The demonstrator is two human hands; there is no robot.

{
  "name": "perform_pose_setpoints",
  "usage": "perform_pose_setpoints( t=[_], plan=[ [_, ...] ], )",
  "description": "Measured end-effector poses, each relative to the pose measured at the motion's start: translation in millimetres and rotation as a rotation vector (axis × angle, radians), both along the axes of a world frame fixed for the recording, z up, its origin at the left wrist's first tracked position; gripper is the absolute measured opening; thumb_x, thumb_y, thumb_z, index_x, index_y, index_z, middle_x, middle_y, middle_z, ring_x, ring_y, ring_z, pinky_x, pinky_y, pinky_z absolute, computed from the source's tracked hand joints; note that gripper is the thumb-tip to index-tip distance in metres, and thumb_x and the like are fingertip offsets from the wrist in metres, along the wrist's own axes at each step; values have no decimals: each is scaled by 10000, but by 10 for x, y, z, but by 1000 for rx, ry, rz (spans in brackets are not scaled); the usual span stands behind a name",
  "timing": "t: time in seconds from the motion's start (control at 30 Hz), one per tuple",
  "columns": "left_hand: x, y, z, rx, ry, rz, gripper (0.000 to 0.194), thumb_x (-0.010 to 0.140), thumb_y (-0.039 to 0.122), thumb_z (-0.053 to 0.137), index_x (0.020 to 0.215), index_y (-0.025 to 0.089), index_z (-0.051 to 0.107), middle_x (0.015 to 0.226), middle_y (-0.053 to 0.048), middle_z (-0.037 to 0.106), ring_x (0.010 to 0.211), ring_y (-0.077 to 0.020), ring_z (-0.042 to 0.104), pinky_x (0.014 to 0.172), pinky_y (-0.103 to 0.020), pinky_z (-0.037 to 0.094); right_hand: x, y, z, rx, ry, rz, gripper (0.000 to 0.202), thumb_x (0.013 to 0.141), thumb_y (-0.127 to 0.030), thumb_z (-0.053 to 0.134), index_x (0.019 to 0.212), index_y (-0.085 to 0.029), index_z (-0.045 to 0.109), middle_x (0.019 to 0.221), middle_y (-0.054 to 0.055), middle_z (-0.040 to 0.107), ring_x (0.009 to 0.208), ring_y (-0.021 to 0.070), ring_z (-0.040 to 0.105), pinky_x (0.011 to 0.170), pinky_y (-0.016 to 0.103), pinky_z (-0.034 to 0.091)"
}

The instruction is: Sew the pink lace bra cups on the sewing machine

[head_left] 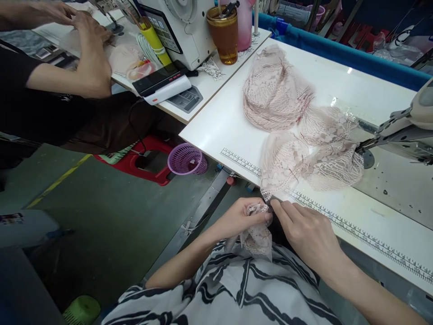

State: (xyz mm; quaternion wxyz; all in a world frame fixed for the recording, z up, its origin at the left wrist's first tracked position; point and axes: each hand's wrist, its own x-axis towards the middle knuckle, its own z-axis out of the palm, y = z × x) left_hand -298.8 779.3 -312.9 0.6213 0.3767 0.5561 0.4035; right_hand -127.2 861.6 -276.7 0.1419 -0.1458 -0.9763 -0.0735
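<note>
My left hand (244, 217) is closed on a bunched piece of pale pink lace (257, 239) over my lap, at the table's front edge. Close beside it, my right hand (304, 225) has its fingers curled at the lace's edge; what its fingertips grip is too small to make out. Lace pieces (287, 158) run from the table edge back to the sewing machine (406, 122) at the right, under its needle area. Behind them lies a stack of pink lace cups (270, 90) with loose dark red threads.
A printed ruler (338, 221) runs along the front of the white table (216, 117). At the upper left are a brown cup (225, 36), a second machine (189, 27) and a co-worker's arms (84, 63). A purple basket (187, 159) and red stool (149, 164) stand below.
</note>
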Motion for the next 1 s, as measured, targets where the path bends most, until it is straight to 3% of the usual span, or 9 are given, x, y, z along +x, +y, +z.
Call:
perform_pose_setpoints(
  t=[0.1,0.23,0.4,0.57,0.63,0.7,0.77,0.9,1.0],
  plan=[
    [-161,-99,97,-14,6,-52,241,835,388,651,791,160,588,728,1,549,657,-119,482,634,-241,405,132,64,17,-31,47,-54,272,900,-5,473,1108,-101,619,676,-19,572,551,74,494,461,227,294],
    [-522,-145,545,102,-35,-107,223,758,363,729,835,178,632,775,-19,595,647,-130,526,601,-242,438,508,256,-20,-2,103,-258,300,929,-129,546,1225,-149,593,808,-2,668,568,63,530,467,209,317],
    [-588,569,1082,264,124,-31,175,805,357,686,860,196,650,757,-2,611,658,-140,584,621,-249,479,976,413,-146,28,166,-527,298,948,-248,570,1238,-189,604,837,-2,696,524,52,521,400,187,281],
    [-279,1598,951,451,752,-215,526,820,347,673,1288,156,528,1329,-123,557,1202,-274,535,948,-358,455,1327,353,-259,32,247,-662,306,955,-276,554,1239,-181,615,814,15,704,491,62,510,386,181,289],
    [-199,1809,850,438,1106,-333,599,841,317,641,1381,151,443,1387,-154,510,1189,-303,549,903,-374,465,1465,313,-307,50,280,-700,315,956,-295,553,1247,-191,615,799,9,701,462,55,481,375,179,285],
    [-140,1933,802,422,1317,-384,451,892,265,539,1323,135,503,1258,-161,598,1099,-318,599,853,-396,466,1580,288,-367,78,315,-734,325,949,-314,567,1252,-208,613,794,-2,697,445,51,457,366,180,286],
    [-80,2056,802,435,1387,-396,371,904,217,484,1259,130,549,1170,-160,632,1074,-326,606,844,-405,454,1655,283,-435,87,353,-759,330,939,-317,584,1254,-224,610,795,-8,697,447,54,466,373,180,305],
    [71,2398,789,469,1371,-505,530,779,260,665,1284,185,524,1250,-139,591,1031,-292,621,779,-338,472,1713,302,-559,63,450,-779,344,934,-310,567,1269,-242,605,841,21,714,504,87,564,409,187,366],
    [150,2627,757,449,1336,-543,263,739,228,679,992,159,658,930,-88,683,791,-226,649,671,-286,460,1753,321,-644,12,497,-768,407,937,-348,491,1329,-276,573,959,62,722,657,156,671,428,207,409]
  ],
)
